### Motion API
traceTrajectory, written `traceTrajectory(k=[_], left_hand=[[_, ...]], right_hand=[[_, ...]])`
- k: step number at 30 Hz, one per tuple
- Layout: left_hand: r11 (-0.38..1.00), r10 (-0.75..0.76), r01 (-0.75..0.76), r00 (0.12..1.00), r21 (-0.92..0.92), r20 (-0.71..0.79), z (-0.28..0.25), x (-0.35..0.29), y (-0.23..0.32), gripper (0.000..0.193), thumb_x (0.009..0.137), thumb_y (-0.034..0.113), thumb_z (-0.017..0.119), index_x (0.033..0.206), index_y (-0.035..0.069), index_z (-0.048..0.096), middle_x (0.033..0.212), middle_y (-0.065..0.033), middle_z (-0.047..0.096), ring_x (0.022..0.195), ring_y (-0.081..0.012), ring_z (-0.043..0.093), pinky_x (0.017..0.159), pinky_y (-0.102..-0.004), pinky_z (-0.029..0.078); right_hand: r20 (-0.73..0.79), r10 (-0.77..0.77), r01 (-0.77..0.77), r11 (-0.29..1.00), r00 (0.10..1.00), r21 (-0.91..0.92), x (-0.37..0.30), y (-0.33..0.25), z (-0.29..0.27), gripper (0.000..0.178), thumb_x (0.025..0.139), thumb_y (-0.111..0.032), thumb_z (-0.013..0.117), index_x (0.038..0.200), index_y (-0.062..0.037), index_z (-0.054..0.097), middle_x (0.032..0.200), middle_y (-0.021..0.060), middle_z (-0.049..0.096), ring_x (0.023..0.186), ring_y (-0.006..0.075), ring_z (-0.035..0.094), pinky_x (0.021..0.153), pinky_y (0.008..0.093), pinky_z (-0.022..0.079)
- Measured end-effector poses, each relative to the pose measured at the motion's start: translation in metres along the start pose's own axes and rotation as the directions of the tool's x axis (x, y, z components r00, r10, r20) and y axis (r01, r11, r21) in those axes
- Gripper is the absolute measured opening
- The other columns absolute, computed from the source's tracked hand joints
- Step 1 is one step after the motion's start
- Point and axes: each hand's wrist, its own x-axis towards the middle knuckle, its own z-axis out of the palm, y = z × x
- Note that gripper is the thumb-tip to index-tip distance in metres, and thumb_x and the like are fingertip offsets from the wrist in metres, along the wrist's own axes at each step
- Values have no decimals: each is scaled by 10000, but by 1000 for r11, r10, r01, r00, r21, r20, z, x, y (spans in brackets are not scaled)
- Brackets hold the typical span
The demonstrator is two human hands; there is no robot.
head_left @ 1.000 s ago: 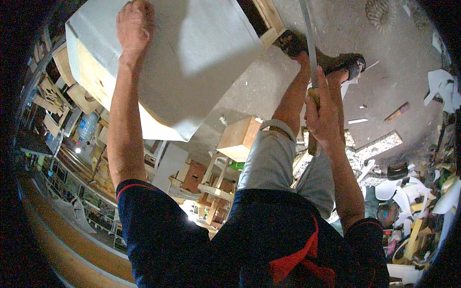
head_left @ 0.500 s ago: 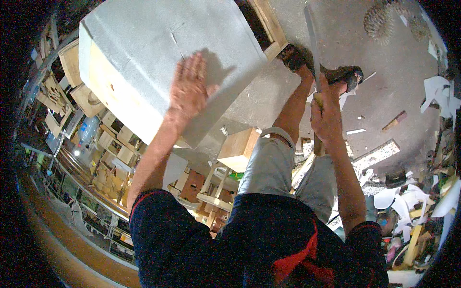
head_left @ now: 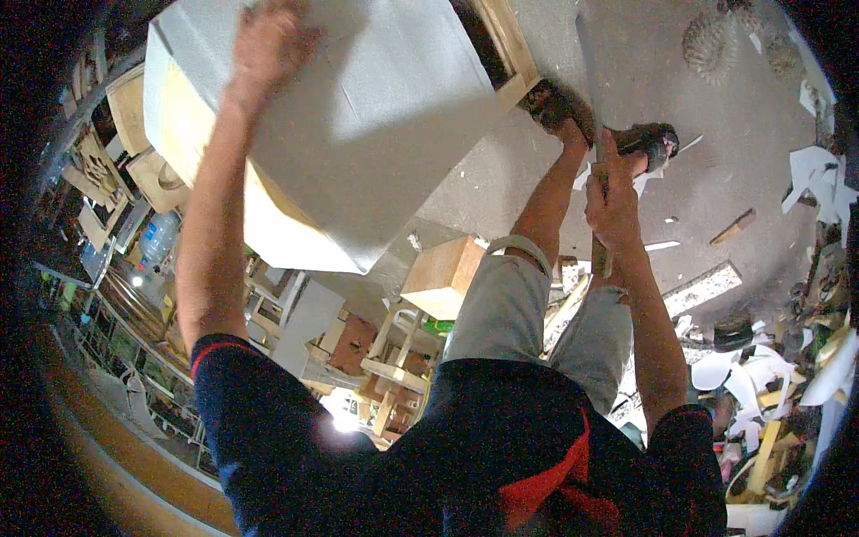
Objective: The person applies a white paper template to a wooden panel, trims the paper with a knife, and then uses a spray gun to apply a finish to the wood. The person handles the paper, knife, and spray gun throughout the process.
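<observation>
A large pale grey sheet-covered block (head_left: 358, 179) with a cream-coloured side fills the upper left. My left hand (head_left: 268, 43) is over its far left part, slightly blurred, the thumb held apart and the fingertips near the picture's top edge. Whether the palm touches the surface I cannot tell. On my right, my right hand (head_left: 612, 201) is closed round the handle of a long-bladed knife (head_left: 592, 80). The thin blade points away from me, above the floor and beside my foot.
A small wooden box (head_left: 440, 276) stands by my left knee, with a wooden stool (head_left: 394, 367) behind it. White scraps (head_left: 743, 380) and offcuts litter the right side. A coiled hose (head_left: 711, 45) lies far right. Wooden parts crowd the left.
My left hand has moved away and to the left across the grey surface, its shadow going with it. The knife in my right hand has shifted and turned slightly.
</observation>
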Motion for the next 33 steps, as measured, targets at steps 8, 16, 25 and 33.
traceTrajectory(k=[8, 16, 25, 33], left_hand=[[972, -99, 67, 985, -224, -139, -12, -36, 66, 393, 907, 111, 613, 1299, 106, 625, 1408, -98, 555, 1414, -325, 400, 1195, -569, 246], [978, -164, 137, 972, -159, -171, -26, -19, 68, 365, 936, 185, 565, 1282, 68, 585, 1396, -169, 531, 1397, -365, 398, 1171, -571, 267], [449, -68, -337, 911, -828, -407, -47, -71, 213, 155, 910, 166, 599, 852, 22, 594, 898, -201, 649, 829, -397, 645, 743, -497, 531], [102, -131, -262, 953, -960, -274, -72, -124, 334, 224, 999, 181, 519, 1092, 6, 623, 1066, -221, 679, 966, -395, 657, 826, -486, 533]], right_hand=[[69, 202, -204, 979, 977, 27, 6, -20, -32, 629, 948, -45, 544, 1537, -65, 327, 1177, 247, 632, 1011, 446, 621, 892, 451, 491], [-83, 64, -68, 996, 995, -50, 14, -12, -74, 654, 986, -147, 535, 1575, -106, 254, 873, 156, 658, 688, 276, 620, 661, 423, 504], [-218, 110, -140, 982, 970, -130, 17, -2, -103, 452, 960, -138, 585, 1396, -58, 496, 1042, 184, 701, 841, 304, 691, 737, 425, 540], [-530, 269, -352, 934, 804, -59, 32, 21, -191, 325, 915, -214, 686, 1185, -60, 591, 797, 173, 651, 730, 293, 663, 679, 420, 526]])
